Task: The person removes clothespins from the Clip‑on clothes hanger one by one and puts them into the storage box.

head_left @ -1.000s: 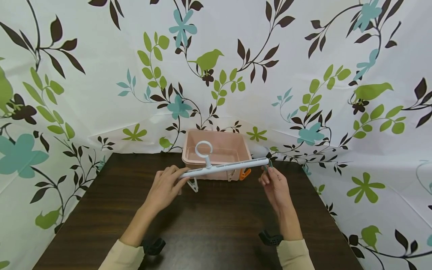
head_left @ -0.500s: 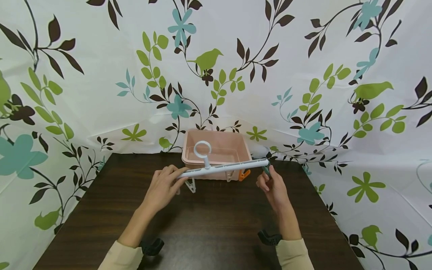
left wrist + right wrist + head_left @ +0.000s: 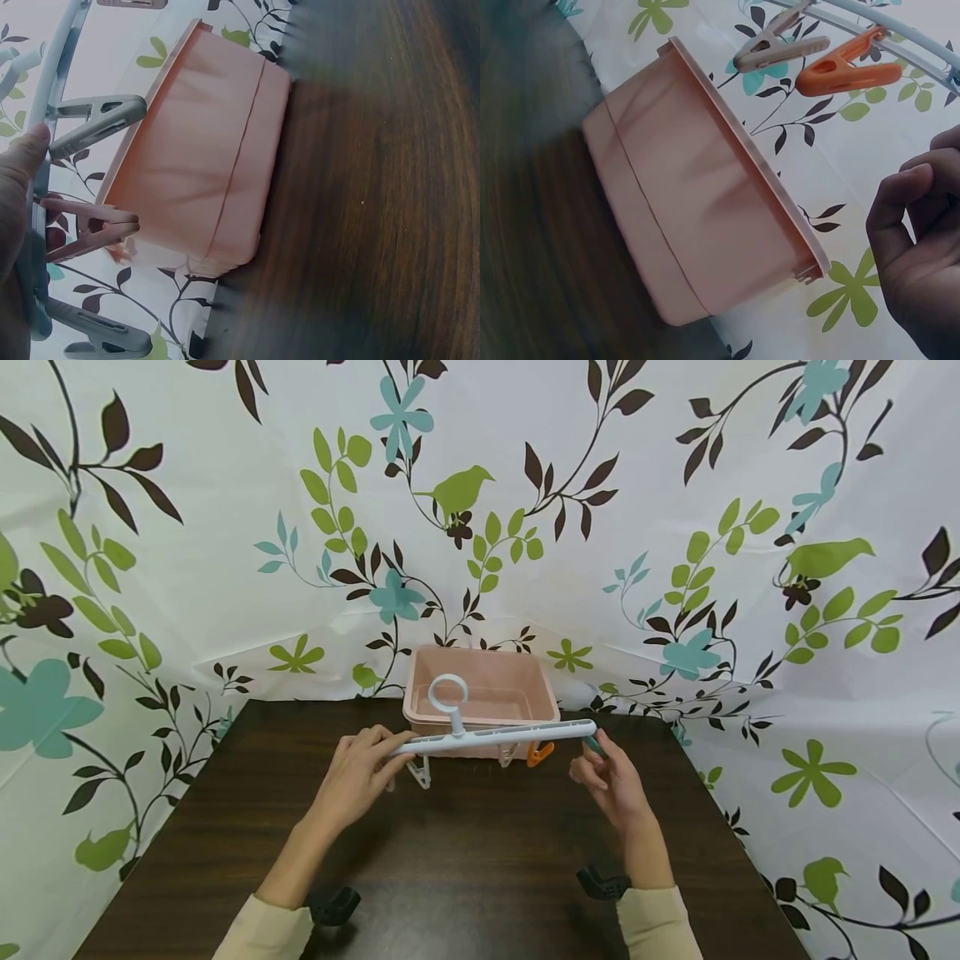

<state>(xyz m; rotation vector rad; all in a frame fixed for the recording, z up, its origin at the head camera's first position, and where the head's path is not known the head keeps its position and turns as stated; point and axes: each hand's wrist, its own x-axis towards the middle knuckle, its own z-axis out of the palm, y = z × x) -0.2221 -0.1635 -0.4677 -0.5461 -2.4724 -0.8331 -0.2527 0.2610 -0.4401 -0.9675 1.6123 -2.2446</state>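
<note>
White hanger (image 3: 517, 733): left end hidden under the left hand (image 3: 354, 783) in the head view; hook cropped by the left wrist view's edge. Green clip (image 3: 593, 745): largely covered by the right hand (image 3: 613, 781), its jaws beyond my making out. Pink basin (image 3: 487, 666): front wall partly masked by the hanger. Sleeves (image 3: 266, 931): cut off below. Tabletop (image 3: 525, 247): blurred, right wrist view.

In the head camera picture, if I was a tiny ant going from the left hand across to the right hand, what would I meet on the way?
Left hand → white clip → hanger's hook → beige clip → orange clip → right hand.
</note>
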